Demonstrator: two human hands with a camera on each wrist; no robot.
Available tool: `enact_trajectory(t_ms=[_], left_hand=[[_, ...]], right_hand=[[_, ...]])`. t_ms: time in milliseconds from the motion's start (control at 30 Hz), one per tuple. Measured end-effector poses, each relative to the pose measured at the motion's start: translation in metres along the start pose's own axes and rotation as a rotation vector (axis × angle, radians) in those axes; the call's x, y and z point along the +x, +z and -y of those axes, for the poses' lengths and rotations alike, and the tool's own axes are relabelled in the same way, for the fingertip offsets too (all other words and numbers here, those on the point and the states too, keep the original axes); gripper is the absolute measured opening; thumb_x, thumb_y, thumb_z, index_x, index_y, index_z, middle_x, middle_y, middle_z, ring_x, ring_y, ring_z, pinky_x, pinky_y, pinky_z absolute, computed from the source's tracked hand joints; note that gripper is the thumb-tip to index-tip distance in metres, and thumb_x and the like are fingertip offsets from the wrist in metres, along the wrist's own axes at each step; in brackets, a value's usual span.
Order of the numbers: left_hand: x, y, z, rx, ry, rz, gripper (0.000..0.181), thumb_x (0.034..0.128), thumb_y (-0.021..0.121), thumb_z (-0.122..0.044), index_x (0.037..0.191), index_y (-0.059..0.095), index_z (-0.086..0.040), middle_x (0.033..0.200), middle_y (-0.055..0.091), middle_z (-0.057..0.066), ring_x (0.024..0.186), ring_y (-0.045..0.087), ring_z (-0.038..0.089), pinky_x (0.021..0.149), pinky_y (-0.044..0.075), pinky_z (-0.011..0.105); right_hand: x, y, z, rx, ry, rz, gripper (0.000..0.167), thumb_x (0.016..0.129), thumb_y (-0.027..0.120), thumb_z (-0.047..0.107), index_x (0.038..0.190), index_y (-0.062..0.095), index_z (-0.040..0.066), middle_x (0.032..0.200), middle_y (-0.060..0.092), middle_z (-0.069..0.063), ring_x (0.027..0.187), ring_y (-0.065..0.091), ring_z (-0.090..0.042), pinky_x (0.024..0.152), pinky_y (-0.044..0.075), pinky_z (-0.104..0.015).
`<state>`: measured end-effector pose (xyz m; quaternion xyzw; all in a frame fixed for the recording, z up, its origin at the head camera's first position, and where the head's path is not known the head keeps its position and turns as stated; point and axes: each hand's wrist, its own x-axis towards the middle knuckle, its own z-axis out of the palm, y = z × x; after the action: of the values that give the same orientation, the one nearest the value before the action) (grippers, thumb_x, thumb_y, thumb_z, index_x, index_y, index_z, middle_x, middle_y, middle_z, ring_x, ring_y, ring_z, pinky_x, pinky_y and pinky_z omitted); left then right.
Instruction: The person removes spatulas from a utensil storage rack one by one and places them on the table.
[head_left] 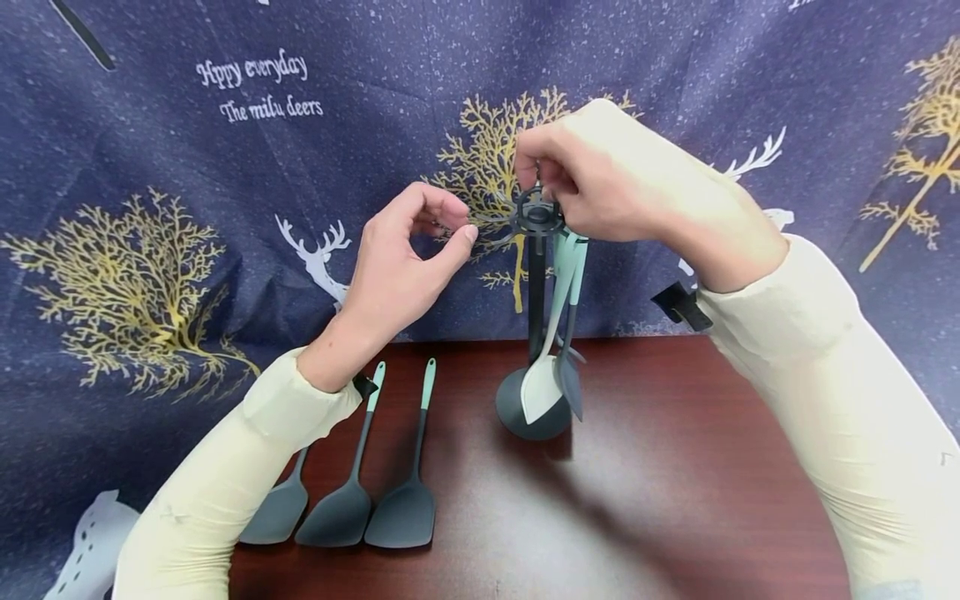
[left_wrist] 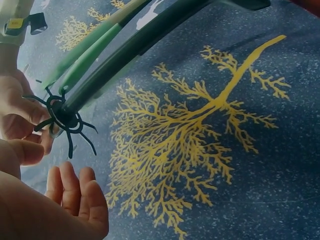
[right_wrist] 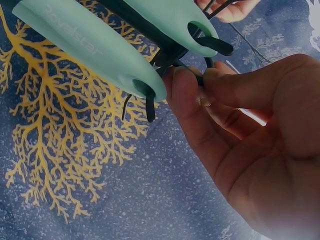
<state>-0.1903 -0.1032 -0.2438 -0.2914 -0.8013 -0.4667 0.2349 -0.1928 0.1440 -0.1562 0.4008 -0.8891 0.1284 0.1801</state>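
utensil rack (head_left: 536, 292), upright, perhaps stands on the table (head_left: 712, 458); right hand (head_left: 596, 175) pinches its hooked top, left hand (head_left: 401, 267) hovers beside it, thumb and fingers apart; spatulas (head_left: 405, 512) lie left of the rack.

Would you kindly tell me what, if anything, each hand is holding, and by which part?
The right hand pinches the black utensil rack by its hooked ring at the top. The left hand holds nothing.

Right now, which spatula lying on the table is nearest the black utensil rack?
The rightmost spatula; the middle spatula and the left spatula, partly behind the left sleeve, lie farther from the rack.
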Motion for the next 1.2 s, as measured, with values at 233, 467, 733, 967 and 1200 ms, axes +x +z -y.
enact_trajectory(t_ms=[233, 467, 733, 967, 1200], left_hand=[[0.008, 0.004, -0.004, -0.013, 0.029, 0.011, 0.018, 0.0962, 0.076, -0.015, 0.112, 0.071, -0.008, 0.108, 0.073, -0.001, 0.102, 0.067, 0.008, 0.094, 0.053, 0.033], [0.014, 0.007, -0.005, -0.024, 0.042, 0.025, 0.019, 0.0958, 0.076, -0.013, 0.112, 0.070, -0.006, 0.108, 0.074, 0.004, 0.101, 0.067, 0.009, 0.093, 0.053, 0.032], [0.021, 0.010, -0.008, -0.070, 0.043, 0.053, 0.021, 0.0949, 0.077, -0.011, 0.113, 0.069, -0.005, 0.108, 0.074, 0.005, 0.099, 0.069, 0.009, 0.094, 0.056, 0.033], [0.025, 0.011, -0.010, -0.064, 0.045, 0.083, 0.020, 0.0954, 0.076, -0.011, 0.114, 0.069, -0.006, 0.109, 0.074, 0.006, 0.100, 0.069, 0.008, 0.093, 0.055, 0.032], [0.028, 0.011, -0.013, -0.044, 0.053, 0.103, 0.020, 0.0952, 0.076, -0.011, 0.113, 0.069, -0.006, 0.108, 0.074, 0.003, 0.097, 0.069, 0.007, 0.091, 0.056, 0.031]], right_hand=[[-0.002, 0.002, -0.002, 0.018, -0.017, -0.038, 0.041, 0.075, 0.044, -0.015, 0.095, 0.071, 0.010, 0.070, 0.055, -0.003, 0.066, 0.051, -0.019, 0.067, 0.041, -0.037], [-0.004, 0.003, -0.004, 0.061, 0.040, -0.043, 0.034, 0.084, 0.052, -0.013, 0.106, 0.069, 0.006, 0.079, 0.067, -0.004, 0.069, 0.059, -0.018, 0.070, 0.048, -0.037], [-0.008, 0.005, -0.006, 0.097, 0.074, -0.070, 0.027, 0.090, 0.056, -0.010, 0.112, 0.065, 0.005, 0.085, 0.070, -0.004, 0.074, 0.063, -0.018, 0.074, 0.048, -0.035], [-0.012, 0.007, -0.007, 0.121, 0.095, -0.093, 0.022, 0.094, 0.059, -0.007, 0.110, 0.067, 0.006, 0.089, 0.073, -0.005, 0.079, 0.066, -0.017, 0.076, 0.050, -0.038], [-0.015, 0.008, -0.009, 0.112, 0.099, -0.115, 0.015, 0.094, 0.063, -0.004, 0.105, 0.068, 0.005, 0.089, 0.073, -0.004, 0.081, 0.067, -0.014, 0.076, 0.049, -0.030]])
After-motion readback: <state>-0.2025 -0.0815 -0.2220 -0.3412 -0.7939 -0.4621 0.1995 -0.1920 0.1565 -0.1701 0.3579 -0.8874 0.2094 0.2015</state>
